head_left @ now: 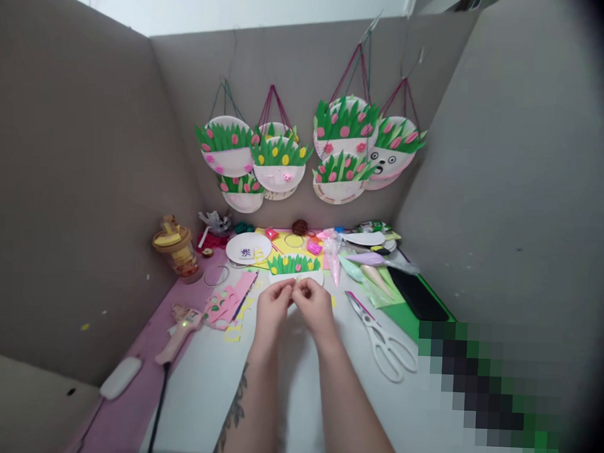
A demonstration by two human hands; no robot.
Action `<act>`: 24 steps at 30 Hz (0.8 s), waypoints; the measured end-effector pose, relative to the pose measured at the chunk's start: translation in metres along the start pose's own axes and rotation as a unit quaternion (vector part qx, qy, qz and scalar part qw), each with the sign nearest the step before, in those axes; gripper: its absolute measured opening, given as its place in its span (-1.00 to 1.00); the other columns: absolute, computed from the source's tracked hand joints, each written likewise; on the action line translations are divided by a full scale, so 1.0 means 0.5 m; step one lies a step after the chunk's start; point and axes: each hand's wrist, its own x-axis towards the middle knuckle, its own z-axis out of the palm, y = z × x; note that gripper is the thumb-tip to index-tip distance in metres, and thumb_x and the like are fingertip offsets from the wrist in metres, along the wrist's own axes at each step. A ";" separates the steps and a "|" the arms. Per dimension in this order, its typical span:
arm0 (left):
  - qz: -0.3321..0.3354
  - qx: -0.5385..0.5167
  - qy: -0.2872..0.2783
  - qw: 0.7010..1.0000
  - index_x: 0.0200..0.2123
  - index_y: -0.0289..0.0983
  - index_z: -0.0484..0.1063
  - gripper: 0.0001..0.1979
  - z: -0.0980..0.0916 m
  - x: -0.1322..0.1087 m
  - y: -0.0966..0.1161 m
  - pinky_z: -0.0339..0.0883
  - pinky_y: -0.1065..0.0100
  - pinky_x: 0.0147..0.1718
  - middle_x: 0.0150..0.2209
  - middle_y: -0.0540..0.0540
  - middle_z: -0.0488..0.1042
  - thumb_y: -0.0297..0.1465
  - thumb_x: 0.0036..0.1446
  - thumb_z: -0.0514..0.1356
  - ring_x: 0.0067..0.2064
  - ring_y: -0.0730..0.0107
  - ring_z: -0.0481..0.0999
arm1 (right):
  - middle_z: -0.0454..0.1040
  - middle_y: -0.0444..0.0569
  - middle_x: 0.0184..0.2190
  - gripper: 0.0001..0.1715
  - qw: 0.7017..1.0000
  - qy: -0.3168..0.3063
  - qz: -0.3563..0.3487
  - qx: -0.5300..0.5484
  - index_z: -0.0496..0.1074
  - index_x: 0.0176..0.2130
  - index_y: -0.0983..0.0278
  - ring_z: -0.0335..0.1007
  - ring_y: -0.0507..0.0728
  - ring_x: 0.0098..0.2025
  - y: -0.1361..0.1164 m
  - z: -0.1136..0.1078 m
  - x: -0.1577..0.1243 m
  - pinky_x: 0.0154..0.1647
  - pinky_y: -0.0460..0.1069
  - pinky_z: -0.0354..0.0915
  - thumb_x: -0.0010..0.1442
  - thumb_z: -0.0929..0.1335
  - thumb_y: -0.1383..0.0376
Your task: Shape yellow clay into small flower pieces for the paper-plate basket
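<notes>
My left hand (275,300) and my right hand (314,303) meet over the middle of the table. Their fingertips are pinched together on something too small to make out. Just beyond them lies a half paper plate (307,277) with green paper grass (280,263) and yellow and pink paper shapes along its top; my fingers overlap its lower edge. White-handled scissors (384,343) rest to the right of my right hand. Pink paper scraps (228,307) and a pink glue gun (183,331) with a lit green light are off to my left.
Decorated paper-plate baskets (279,175) hang by strings on the grey back panel. A round white plate (241,248), a brown-lidded cup (180,254), piping-bag-shaped tubes (368,258) and a black phone-like slab (419,295) stand or lie around. Grey panels (514,182) enclose the sides.
</notes>
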 end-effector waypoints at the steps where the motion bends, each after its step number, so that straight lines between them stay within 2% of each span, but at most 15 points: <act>1: 0.010 0.015 -0.005 1.000 -0.27 -0.37 0.53 -0.71 -0.002 0.000 0.000 0.42 0.25 -0.20 -0.27 -0.19 0.58 -0.35 -0.11 0.27 -0.24 0.25 0.56 | 0.27 -0.20 -0.64 -0.88 1.000 0.012 -0.012 -0.015 0.29 -0.55 0.24 0.19 0.03 -0.55 0.002 0.000 0.000 -0.47 -0.09 0.13 -0.01 0.29 0.30; 4: 0.062 0.083 -0.004 0.995 -0.30 -0.34 0.55 -0.74 -0.010 0.000 0.002 0.40 0.25 -0.19 -0.28 -0.18 0.59 -0.31 -0.06 0.25 -0.23 0.23 0.55 | 0.29 -0.16 -0.56 -0.87 0.996 0.022 -0.065 -0.053 0.27 -0.54 0.23 0.20 0.06 -0.45 0.006 0.003 -0.001 -0.38 -0.06 0.13 0.03 0.27 0.33; 7: 0.105 0.149 -0.001 0.983 -0.34 -0.34 0.56 -0.73 -0.019 0.001 0.008 0.38 0.28 -0.20 -0.32 -0.17 0.59 -0.25 -0.04 0.25 -0.25 0.24 0.55 | 0.34 -0.10 -0.49 -0.85 0.990 -0.006 -0.123 -0.075 0.31 -0.50 0.23 0.22 0.11 -0.35 0.006 0.006 -0.002 -0.28 -0.02 0.15 0.09 0.24 0.35; 12: 0.104 0.161 0.010 0.981 -0.34 -0.34 0.55 -0.73 -0.031 0.008 0.006 0.36 0.36 -0.29 -0.36 -0.15 0.58 -0.26 -0.05 0.25 -0.31 0.32 0.52 | 0.38 -0.06 -0.44 -0.84 0.979 -0.045 -0.175 -0.090 0.35 -0.45 0.23 0.23 0.15 -0.29 0.001 0.005 -0.004 -0.21 0.02 0.17 0.11 0.25 0.41; 18: 0.097 0.135 0.011 0.986 -0.41 -0.35 0.52 -0.75 -0.035 0.014 -0.003 0.30 0.44 -0.44 -0.50 -0.05 0.48 -0.26 -0.02 0.22 -0.46 0.48 0.39 | 0.35 -0.09 -0.49 -0.79 0.982 -0.043 -0.166 -0.074 0.29 -0.52 0.22 0.25 0.13 -0.32 0.001 0.001 -0.003 -0.27 -0.01 0.17 0.12 0.24 0.41; 24: 0.053 0.058 -0.025 0.997 -0.40 -0.38 0.49 -0.70 -0.028 0.012 -0.003 0.38 0.37 -0.31 -0.43 -0.10 0.51 -0.22 -0.05 0.24 -0.40 0.45 0.46 | 0.32 -0.12 -0.52 -0.80 0.990 -0.030 -0.128 -0.048 0.26 -0.55 0.23 0.26 0.09 -0.37 0.007 0.000 0.002 -0.33 -0.04 0.17 0.10 0.26 0.36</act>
